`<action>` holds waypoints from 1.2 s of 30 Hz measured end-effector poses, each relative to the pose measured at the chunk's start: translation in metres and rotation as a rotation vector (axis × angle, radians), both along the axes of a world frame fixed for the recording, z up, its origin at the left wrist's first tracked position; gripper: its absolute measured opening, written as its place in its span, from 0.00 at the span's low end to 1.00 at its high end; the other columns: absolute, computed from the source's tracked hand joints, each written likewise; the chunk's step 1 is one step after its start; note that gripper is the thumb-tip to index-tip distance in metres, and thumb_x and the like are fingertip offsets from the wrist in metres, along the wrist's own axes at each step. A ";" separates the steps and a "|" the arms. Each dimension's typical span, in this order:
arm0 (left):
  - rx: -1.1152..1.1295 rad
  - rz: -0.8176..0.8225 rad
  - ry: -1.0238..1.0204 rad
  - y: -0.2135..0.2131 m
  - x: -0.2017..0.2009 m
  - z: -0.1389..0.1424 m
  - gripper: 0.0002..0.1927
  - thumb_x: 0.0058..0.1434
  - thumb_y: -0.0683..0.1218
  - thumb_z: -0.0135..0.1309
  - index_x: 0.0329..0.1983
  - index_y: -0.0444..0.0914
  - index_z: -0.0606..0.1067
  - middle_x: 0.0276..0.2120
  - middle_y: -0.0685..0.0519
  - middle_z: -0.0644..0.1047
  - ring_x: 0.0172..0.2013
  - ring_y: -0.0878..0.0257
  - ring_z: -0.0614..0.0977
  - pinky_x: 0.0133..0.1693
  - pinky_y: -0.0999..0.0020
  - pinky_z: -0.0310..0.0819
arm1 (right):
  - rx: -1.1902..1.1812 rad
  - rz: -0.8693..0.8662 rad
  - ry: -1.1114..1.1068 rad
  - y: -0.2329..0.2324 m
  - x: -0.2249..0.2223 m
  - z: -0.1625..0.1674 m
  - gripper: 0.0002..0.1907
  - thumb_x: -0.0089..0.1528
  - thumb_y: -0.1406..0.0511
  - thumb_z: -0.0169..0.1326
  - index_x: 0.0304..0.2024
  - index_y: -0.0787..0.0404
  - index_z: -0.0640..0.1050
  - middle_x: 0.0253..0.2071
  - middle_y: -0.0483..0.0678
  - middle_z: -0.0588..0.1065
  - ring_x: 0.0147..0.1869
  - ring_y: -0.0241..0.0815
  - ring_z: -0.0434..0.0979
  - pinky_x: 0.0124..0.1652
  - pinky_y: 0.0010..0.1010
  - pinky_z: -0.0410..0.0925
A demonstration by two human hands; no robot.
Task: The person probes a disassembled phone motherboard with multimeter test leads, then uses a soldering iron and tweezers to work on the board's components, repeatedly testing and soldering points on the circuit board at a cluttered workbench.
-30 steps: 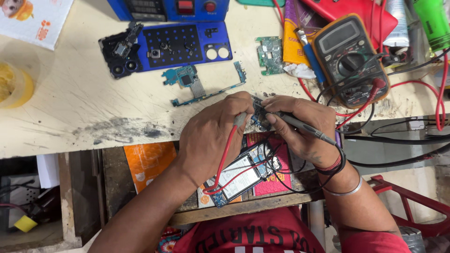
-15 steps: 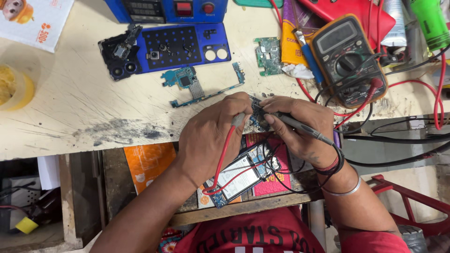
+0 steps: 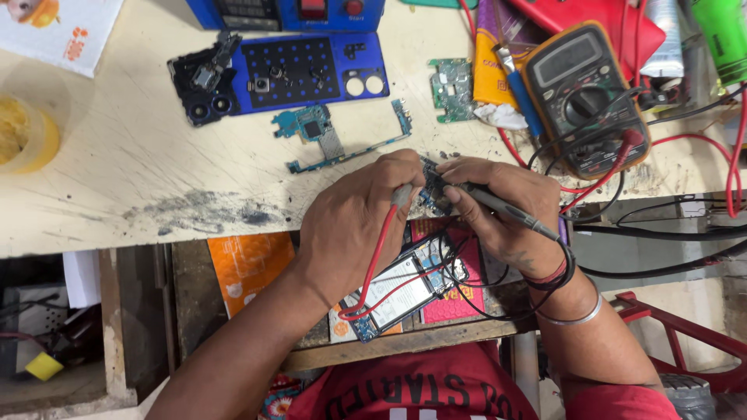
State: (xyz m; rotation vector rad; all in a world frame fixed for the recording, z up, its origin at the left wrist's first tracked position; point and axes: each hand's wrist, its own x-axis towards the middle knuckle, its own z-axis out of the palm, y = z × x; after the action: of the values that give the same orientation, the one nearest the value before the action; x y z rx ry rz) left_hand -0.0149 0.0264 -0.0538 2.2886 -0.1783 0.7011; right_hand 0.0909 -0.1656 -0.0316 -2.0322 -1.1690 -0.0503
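Left hand (image 3: pixel 354 225) closed around red probe (image 3: pixel 399 196), red lead (image 3: pixel 372 268) trailing down over wrist toward lap. Right hand (image 3: pixel 502 210) closed around black probe (image 3: pixel 506 210), pen-style grip, black lead (image 3: pixel 467 299) looping below. Both probe tips down on small circuit board (image 3: pixel 430 187), pinched between fingertips of both hands at near edge of desk (image 3: pixel 117 171). Hands touching each other over the board; most of the board hidden under fingers.

Below hands, on lower shelf (image 3: pixel 436 342): opened phone (image 3: pixel 401 288), battery side up, tilted, lying on pink and orange packets.

On desk, behind hands:
- multimeter (image 3: pixel 583 97), dark with orange trim, upper right, red and black leads plugged in at its lower end
- blue-green board with long thin arm (image 3: pixel 331 136), just beyond left hand, not touched
- small green board (image 3: pixel 450 87), between blue holder and multimeter
- blue perforated holder plate (image 3: pixel 311 70), with black camera frame part (image 3: pixel 201 82) at its left end
- blue bench unit (image 3: pixel 296 12) at top edge, partly cut off
- yellow tub (image 3: pixel 27 132), far left
- green bottle (image 3: pixel 720 35), top right corner

Dark scorch smear (image 3: pixel 202 210) on desk surface left of left hand. Bangle and thread bands on right wrist.
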 end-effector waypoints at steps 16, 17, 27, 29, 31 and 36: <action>-0.014 -0.016 -0.011 0.000 -0.003 0.000 0.18 0.67 0.37 0.54 0.53 0.39 0.60 0.47 0.53 0.79 0.43 0.54 0.85 0.43 0.61 0.81 | 0.005 0.016 0.028 -0.001 -0.001 -0.001 0.06 0.66 0.69 0.62 0.43 0.63 0.80 0.45 0.52 0.82 0.53 0.46 0.86 0.50 0.30 0.77; -0.014 -0.020 -0.023 0.001 -0.001 0.000 0.18 0.68 0.37 0.54 0.53 0.39 0.60 0.48 0.54 0.78 0.43 0.54 0.85 0.43 0.61 0.81 | 0.012 0.018 0.022 -0.001 -0.001 -0.001 0.06 0.66 0.69 0.62 0.44 0.63 0.80 0.45 0.52 0.82 0.53 0.47 0.86 0.50 0.31 0.77; -0.008 -0.019 -0.001 0.000 -0.001 0.000 0.17 0.68 0.38 0.54 0.53 0.39 0.59 0.46 0.54 0.79 0.41 0.55 0.85 0.41 0.62 0.80 | 0.001 0.006 0.012 -0.001 -0.001 0.000 0.06 0.64 0.69 0.63 0.44 0.63 0.80 0.45 0.52 0.82 0.53 0.46 0.86 0.50 0.31 0.77; -0.019 -0.021 0.004 -0.001 -0.001 0.000 0.17 0.68 0.38 0.54 0.53 0.38 0.59 0.46 0.54 0.79 0.41 0.55 0.85 0.41 0.62 0.80 | 0.004 0.007 0.018 -0.002 -0.001 0.000 0.06 0.65 0.69 0.63 0.43 0.63 0.80 0.45 0.51 0.82 0.53 0.46 0.86 0.50 0.31 0.77; -0.012 -0.014 0.005 -0.001 -0.002 0.000 0.18 0.67 0.37 0.54 0.53 0.39 0.59 0.45 0.54 0.79 0.41 0.55 0.85 0.41 0.62 0.80 | 0.006 0.008 0.002 -0.001 -0.001 -0.001 0.06 0.65 0.69 0.63 0.43 0.63 0.80 0.46 0.51 0.82 0.52 0.46 0.86 0.49 0.30 0.77; 0.005 -0.012 0.000 -0.001 0.000 -0.001 0.17 0.69 0.37 0.53 0.53 0.39 0.58 0.45 0.55 0.79 0.40 0.57 0.85 0.40 0.64 0.81 | -0.004 -0.007 0.001 -0.001 -0.002 0.000 0.06 0.65 0.68 0.62 0.44 0.62 0.80 0.46 0.52 0.82 0.52 0.46 0.86 0.48 0.30 0.77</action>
State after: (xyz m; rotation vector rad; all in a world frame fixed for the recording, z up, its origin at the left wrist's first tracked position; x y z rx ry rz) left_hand -0.0151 0.0258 -0.0545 2.2899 -0.1938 0.6950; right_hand 0.0892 -0.1669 -0.0311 -2.0401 -1.1620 -0.0505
